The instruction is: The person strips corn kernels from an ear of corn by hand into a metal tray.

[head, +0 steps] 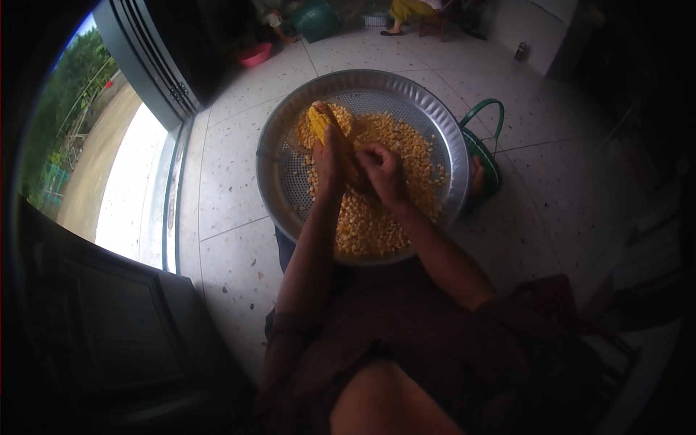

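A large round perforated metal tray (446, 114) rests over my lap, with loose yellow corn kernels (370, 225) spread across it. My left hand (328, 163) is closed around a partly shelled ear of corn (321, 124), which slants across the tray. Rows of kernels remain on its upper left side, and a darker bare stretch runs along the other side. My right hand (385, 171) is at the ear's lower right side, thumb and fingers bent close together; whether it grips anything is hidden. A rounded heap of kernels (341, 115) lies behind the ear's upper end.
A green handled basket (492, 168) stands against the tray's right side. Farther off on the tiled floor are a pink basin (255, 55), a green container (316, 20) and a seated person's leg (399, 24). A doorway opens at left, beside a dark door panel (119, 321).
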A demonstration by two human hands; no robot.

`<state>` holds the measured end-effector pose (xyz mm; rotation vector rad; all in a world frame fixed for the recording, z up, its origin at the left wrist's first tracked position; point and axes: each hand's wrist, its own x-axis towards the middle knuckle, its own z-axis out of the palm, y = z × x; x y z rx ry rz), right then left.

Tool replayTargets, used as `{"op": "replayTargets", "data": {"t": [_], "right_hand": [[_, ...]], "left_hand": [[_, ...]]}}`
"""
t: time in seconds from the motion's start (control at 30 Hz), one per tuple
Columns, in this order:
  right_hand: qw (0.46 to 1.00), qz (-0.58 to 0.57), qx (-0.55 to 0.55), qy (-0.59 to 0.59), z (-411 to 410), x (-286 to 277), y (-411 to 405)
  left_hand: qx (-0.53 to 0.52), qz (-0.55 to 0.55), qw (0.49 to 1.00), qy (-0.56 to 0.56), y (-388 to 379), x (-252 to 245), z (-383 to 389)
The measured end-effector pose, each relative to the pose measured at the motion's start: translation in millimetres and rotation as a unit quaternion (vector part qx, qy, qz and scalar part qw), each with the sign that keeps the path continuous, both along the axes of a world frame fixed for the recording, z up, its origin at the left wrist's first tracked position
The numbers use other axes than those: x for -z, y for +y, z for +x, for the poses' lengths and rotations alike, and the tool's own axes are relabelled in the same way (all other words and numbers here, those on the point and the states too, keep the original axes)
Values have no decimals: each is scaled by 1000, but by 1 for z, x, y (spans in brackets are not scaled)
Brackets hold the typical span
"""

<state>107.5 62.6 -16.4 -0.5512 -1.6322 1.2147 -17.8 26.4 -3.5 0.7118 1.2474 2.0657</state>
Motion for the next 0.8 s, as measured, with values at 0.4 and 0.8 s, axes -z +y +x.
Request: {"op": "replayTargets", "data": {"t": [0.4,0.8], "right_hand": [[999,-40,0,-2,0,-1,-1],[1000,-6,-18,-2,-2,3,2]], "left_hand": [[-51,-39,992,110,3,2,14],[-65,-41,992,103,5,8,9]]}}
